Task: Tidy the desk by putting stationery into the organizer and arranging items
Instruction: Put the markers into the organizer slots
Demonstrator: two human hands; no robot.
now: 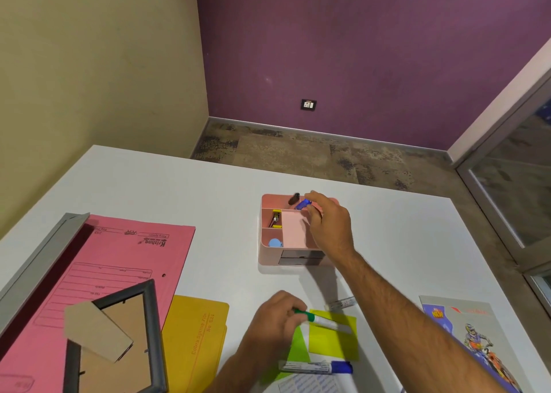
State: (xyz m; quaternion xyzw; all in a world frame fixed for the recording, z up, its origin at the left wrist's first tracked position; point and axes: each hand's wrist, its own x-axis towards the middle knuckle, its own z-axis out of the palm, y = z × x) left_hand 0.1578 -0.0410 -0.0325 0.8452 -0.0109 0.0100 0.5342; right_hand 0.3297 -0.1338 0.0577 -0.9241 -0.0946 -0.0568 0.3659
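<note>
A pink desk organizer (269, 260) stands mid-desk with a stapler (276, 219) in one left compartment, a blue round item (275, 243) in the front one and a dark item (294, 199) at the back. My right hand (329, 224) reaches over the organizer and pinches a small blue object (303, 204) above its back compartment. My left hand (275, 318) grips a green-capped white marker (325, 322) lying over yellow-green sticky notes (334, 345). A blue-capped marker (317, 367) lies near the front edge.
A pink file folder (128, 261) lies at left with a grey picture frame (119, 342) face down on it. A yellow folder (196, 336) sits beside them. A printed booklet (468, 333) lies at right, a clear pen (343, 302) near the notes.
</note>
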